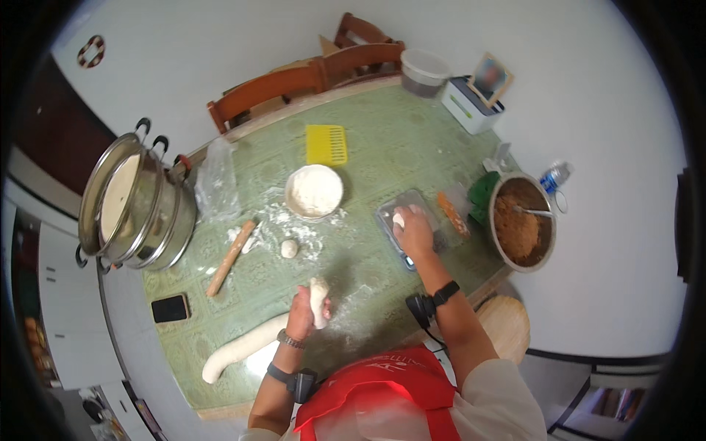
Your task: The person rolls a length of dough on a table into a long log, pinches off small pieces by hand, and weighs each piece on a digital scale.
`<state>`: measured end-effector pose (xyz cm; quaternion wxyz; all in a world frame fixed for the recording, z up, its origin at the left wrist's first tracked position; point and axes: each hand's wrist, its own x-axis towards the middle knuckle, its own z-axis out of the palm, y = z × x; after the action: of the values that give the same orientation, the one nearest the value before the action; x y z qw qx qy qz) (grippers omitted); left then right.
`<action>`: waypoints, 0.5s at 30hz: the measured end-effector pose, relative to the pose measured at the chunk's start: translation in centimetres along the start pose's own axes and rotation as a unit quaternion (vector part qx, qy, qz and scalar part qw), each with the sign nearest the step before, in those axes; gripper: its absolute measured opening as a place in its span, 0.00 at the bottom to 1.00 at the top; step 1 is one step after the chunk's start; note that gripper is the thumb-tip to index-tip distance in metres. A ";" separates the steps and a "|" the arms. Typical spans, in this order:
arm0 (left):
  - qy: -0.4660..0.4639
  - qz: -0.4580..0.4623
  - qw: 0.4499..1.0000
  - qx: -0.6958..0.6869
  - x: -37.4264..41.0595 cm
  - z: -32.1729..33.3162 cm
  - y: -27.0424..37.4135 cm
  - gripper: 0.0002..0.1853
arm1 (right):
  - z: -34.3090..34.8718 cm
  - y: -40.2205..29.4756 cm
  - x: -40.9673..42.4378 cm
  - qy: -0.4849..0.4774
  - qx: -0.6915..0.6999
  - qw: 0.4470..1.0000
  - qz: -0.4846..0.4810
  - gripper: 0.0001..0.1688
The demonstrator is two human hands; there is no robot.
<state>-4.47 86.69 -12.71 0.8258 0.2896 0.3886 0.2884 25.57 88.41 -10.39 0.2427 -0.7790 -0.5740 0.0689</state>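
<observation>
My left hand (pixel 305 314) grips a short thick piece of dough (pixel 318 300) near the front of the table. A long dough roll (pixel 237 350) lies to its left, its right end beside that hand. My right hand (pixel 413 227) is over a clear plastic container (pixel 390 231), closed around a small white lump of dough (pixel 398 220). One round dough ball (pixel 289 248) rests on the floured surface. Behind it stands a white bowl of flour (pixel 314 191). To the left lies a wooden rolling pin (pixel 230 258).
A stacked metal steamer (pixel 165 220) stands left, near a plastic bag (pixel 218 182) and a phone (pixel 170 308). A yellow scraper (pixel 326 144) lies behind the flour bowl. At right are an orange-handled tool (pixel 452 214) and a metal bowl of orange-brown filling (pixel 517 226) with a spoon.
</observation>
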 end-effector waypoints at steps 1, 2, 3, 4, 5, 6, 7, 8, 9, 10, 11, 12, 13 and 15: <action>-0.006 -0.003 1.000 -0.004 -0.1 0.2 -0.1 0.34 | -0.2 -1.0 -0.1 -0.012 0.017 1.000 -0.021 0.21; -0.006 0.006 1.000 0.001 0.0 0.3 0.2 0.33 | 0.7 -2.5 -0.3 0.010 0.124 0.991 -0.044 0.19; 0.005 0.004 1.000 -0.006 -0.1 0.6 0.3 0.33 | 1.3 -4.1 -0.8 0.011 0.132 0.989 -0.073 0.19; 0.017 0.003 1.000 -0.012 0.0 0.8 0.6 0.33 | 1.6 -6.0 -1.1 0.013 0.141 0.984 -0.104 0.19; 0.028 0.003 0.999 -0.018 0.1 1.0 0.8 0.33 | 1.2 -7.4 -1.5 -0.037 0.183 0.976 -0.110 0.19; 0.016 0.019 0.999 -0.032 0.0 1.2 1.0 0.32 | 0.7 -8.9 -1.9 -0.087 0.224 0.964 -0.110 0.19; 0.012 0.031 0.999 -0.024 0.0 1.2 1.1 0.33 | -0.3 -10.3 -2.5 -0.188 0.293 0.934 -0.081 0.20; 0.007 0.042 0.999 -0.014 0.0 1.1 1.2 0.33 | -0.4 -11.2 -3.0 -0.287 0.356 0.888 -0.050 0.20; 0.000 0.053 0.999 -0.003 0.1 1.2 1.3 0.34 | 0.3 -11.6 -3.8 -0.325 0.395 0.857 -0.056 0.20; 0.012 0.061 0.998 0.006 0.1 1.5 1.6 0.34 | 1.4 -11.9 -4.8 -0.362 0.432 0.823 -0.061 0.19; 0.003 0.064 0.998 0.023 0.0 1.6 1.7 0.35 | 2.3 -12.2 -5.5 -0.398 0.468 0.787 -0.066 0.19; -0.007 0.069 0.997 0.039 -0.1 1.7 1.9 0.35 | 1.7 -13.5 -5.9 -0.349 0.486 0.800 -0.042 0.19; -0.016 0.074 0.996 0.056 -0.2 1.9 2.1 0.35 | 1.6 -13.8 -5.9 -0.366 0.512 0.777 -0.016 0.20; -0.025 0.055 0.997 0.057 -0.5 2.1 2.3 0.36 | 1.3 -14.0 -5.8 -0.395 0.560 0.727 0.038 0.20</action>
<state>-3.67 87.32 -9.73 0.8002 0.3642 0.3675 0.3035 11.09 86.55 -6.14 0.3836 -0.4251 -0.4455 0.6882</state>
